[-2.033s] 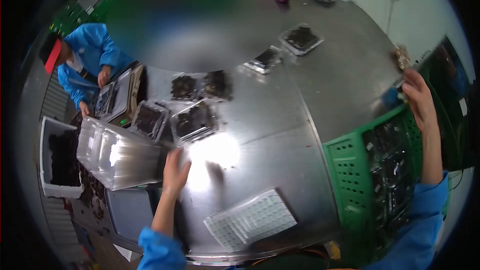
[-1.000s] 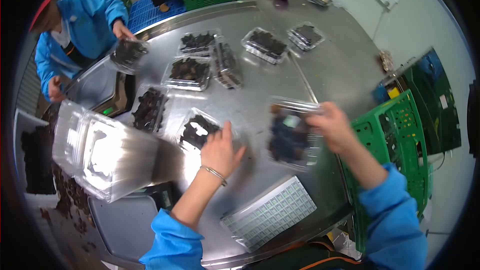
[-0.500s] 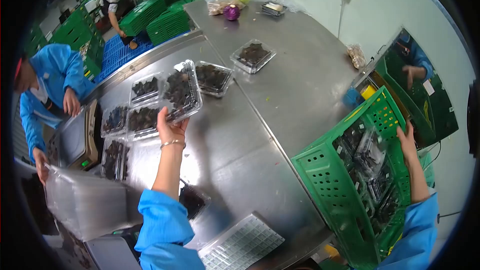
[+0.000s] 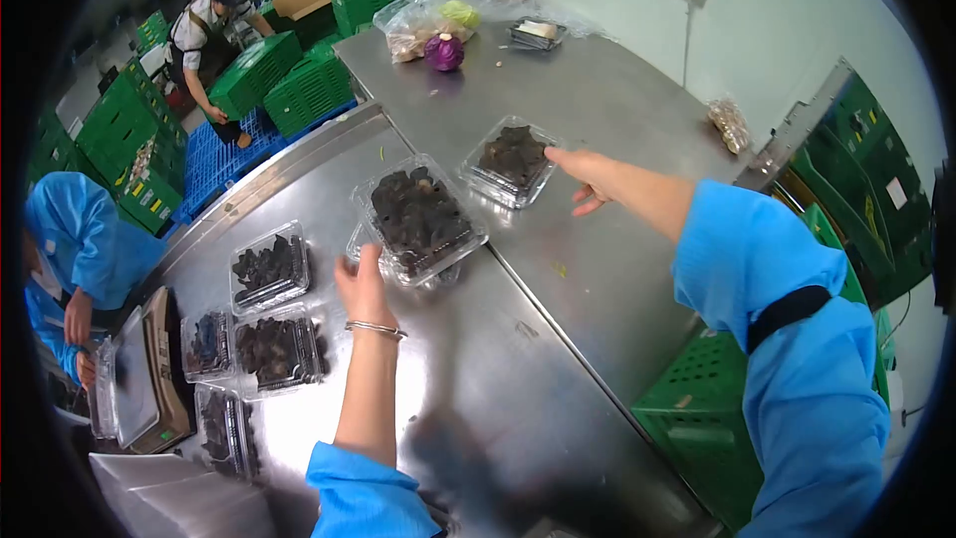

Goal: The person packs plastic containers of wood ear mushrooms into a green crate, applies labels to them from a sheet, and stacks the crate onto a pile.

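1. Just beyond the left hand (image 4: pixel 364 284), a clear tray of dark fungus (image 4: pixel 423 214) lay on the table (image 4: pixel 478 359). Fingertips met its near corner, but its rim hid the grip, so I couldn't tell whether it had closed.
2. Ahead of the right hand (image 4: pixel 595 179), whose grip was spread open and empty, a second tray (image 4: pixel 513 161) sat at the index fingertip.

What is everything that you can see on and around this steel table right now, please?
Near box: one, clear, dark contents, table centre.
Far box: one, clear, dark contents, beyond the near one.
Other boxes: four, clear, dark contents, table's left side.
Table: one, steel.
Purple vegetable: one, far end.
Bags: clear, far end.
Crates: many, green, far left.
Co-worker: one, blue coat, left edge.
Left hand: at near box's edge.
Right hand: open, fingertip at far box's edge.
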A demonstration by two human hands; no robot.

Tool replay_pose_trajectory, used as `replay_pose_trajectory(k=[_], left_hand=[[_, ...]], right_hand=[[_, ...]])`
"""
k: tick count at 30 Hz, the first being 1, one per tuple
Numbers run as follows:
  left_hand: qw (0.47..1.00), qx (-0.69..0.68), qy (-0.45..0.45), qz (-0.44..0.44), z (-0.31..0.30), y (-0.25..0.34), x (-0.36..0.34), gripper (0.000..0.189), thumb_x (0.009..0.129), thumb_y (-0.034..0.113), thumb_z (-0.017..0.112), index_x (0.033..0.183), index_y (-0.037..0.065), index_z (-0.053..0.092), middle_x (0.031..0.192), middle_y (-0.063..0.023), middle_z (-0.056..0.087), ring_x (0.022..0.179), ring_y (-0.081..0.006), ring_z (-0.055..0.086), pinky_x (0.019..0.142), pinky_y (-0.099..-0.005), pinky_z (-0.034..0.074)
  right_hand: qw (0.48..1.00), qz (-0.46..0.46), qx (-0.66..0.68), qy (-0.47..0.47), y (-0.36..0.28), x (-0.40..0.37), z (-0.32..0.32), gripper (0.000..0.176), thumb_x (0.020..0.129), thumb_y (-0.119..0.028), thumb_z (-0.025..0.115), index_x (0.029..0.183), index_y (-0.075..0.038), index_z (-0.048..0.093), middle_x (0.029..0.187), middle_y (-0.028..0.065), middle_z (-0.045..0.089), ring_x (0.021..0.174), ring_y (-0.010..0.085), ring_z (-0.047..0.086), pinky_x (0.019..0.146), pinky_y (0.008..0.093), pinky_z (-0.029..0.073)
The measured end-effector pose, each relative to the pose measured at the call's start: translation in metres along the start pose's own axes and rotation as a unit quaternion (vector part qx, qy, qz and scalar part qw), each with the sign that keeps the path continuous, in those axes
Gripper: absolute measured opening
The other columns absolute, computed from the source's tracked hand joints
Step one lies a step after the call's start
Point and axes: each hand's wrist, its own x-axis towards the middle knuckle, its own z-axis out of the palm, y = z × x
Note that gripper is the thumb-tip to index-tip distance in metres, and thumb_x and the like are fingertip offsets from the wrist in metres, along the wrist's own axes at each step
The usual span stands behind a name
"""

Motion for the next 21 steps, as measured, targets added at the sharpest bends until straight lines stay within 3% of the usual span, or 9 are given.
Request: replay_pose_trajectory(k=[2,3,6,8,10,11,14,18,21], left_hand=[[0.955,0.283,0.07,0.062,-0.002,0.004,0.019,0.094,0.066,0.037,0.074,0.132,-0.003,0.02,0.117,-0.0198,0.045,0.107,-0.0238,0.047,0.084,-0.038,0.043],[0.979,0.198,-0.024,0.039,-0.001,-0.002,0.023,0.103,0.063,0.032,0.078,0.136,0.0,0.013,0.12,-0.0194,0.042,0.108,-0.0241,0.047,0.083,-0.0383,0.043],[0.99,0.047,-0.106,-0.076,-0.005,0.002,0.009,0.104,0.062,0.029,0.079,0.136,-0.002,0.012,0.123,-0.0179,0.039,0.103,-0.0225,0.049,0.084,-0.035,0.042],[0.994,0.022,-0.083,-0.071,-0.023,-0.006,0.002,0.099,0.065,0.024,0.077,0.135,-0.003,0.012,0.119,-0.0164,0.044,0.098,-0.0194,0.051,0.083,-0.0311,0.042],[0.993,-0.034,-0.106,-0.046,-0.051,-0.011,-0.008,0.072,0.073,0.02,0.069,0.13,0.002,0.029,0.103,-0.0096,0.053,0.083,-0.016,0.055,0.073,-0.0291,0.046],[0.991,-0.033,-0.12,-0.056,-0.068,-0.015,-0.009,0.039,0.077,0.021,0.064,0.109,0.005,0.049,0.092,-0.0042,0.057,0.078,-0.0141,0.055,0.073,-0.0282,0.046],[0.984,-0.137,-0.075,-0.091,-0.087,-0.015,-0.025,0.023,0.078,0.025,0.061,0.093,0.009,0.055,0.089,-0.0015,0.058,0.082,-0.015,0.055,0.075,-0.0294,0.046],[0.963,-0.234,-0.06,-0.123,-0.084,0.0,-0.027,0.036,0.077,0.029,0.063,0.104,0.007,0.055,0.096,-0.0066,0.059,0.092,-0.024,0.057,0.085,-0.0417,0.047],[0.935,-0.272,-0.175,-0.148,-0.116,-0.018,-0.006,0.037,0.078,0.026,0.064,0.108,0.008,0.053,0.104,-0.0074,0.057,0.101,-0.0275,0.053,0.085,-0.0522,0.043]], right_hand=[[0.999,0.022,0.046,0.008,0.004,0.036,0.022,0.063,0.08,-0.046,0.057,0.126,-0.006,0.039,0.127,0.0129,0.039,0.109,0.0241,0.043,0.071,0.0375,0.052],[0.998,-0.017,0.066,-0.006,0.009,0.053,0.034,0.061,0.078,-0.046,0.059,0.124,-0.008,0.042,0.128,0.0131,0.039,0.11,0.0246,0.042,0.071,0.0383,0.051],[0.989,-0.057,0.126,0.047,0.006,0.071,0.055,0.053,0.074,-0.039,0.066,0.112,-0.005,0.051,0.118,0.0116,0.049,0.103,0.0227,0.049,0.074,0.0363,0.049],[0.923,-0.201,0.324,-0.046,-0.009,0.089,0.045,0.042,0.074,-0.027,0.064,0.105,-0.001,0.052,0.102,0.0085,0.059,0.089,0.0221,0.059,0.07,0.0382,0.052],[0.895,-0.214,0.368,-0.135,-0.033,0.054,0.028,0.028,0.071,-0.019,0.063,0.092,-0.001,0.055,0.085,0.0065,0.063,0.074,0.02,0.063,0.073,0.0388,0.052],[0.899,-0.185,0.352,-0.183,-0.039,0.043,0.022,0.014,0.07,-0.018,0.065,0.078,-0.008,0.059,0.08,0.0029,0.06,0.078,0.0165,0.059,0.073,0.036,0.049],[0.903,-0.155,0.272,-0.293,-0.042,0.009,0.064,0.009,0.071,-0.018,0.064,0.075,-0.011,0.06,0.075,0.0013,0.059,0.075,0.0148,0.058,0.071,0.0327,0.049],[0.873,-0.035,0.203,-0.443,-0.021,0.004,0.12,0.008,0.077,-0.02,0.06,0.08,-0.013,0.059,0.077,-0.0013,0.062,0.072,0.0099,0.059,0.071,0.0248,0.049],[0.875,-0.036,0.213,-0.434,-0.014,-0.027,0.119,0.015,0.075,-0.019,0.061,0.087,-0.009,0.06,0.081,0.0019,0.063,0.078,0.0142,0.061,0.073,0.0282,0.051]])
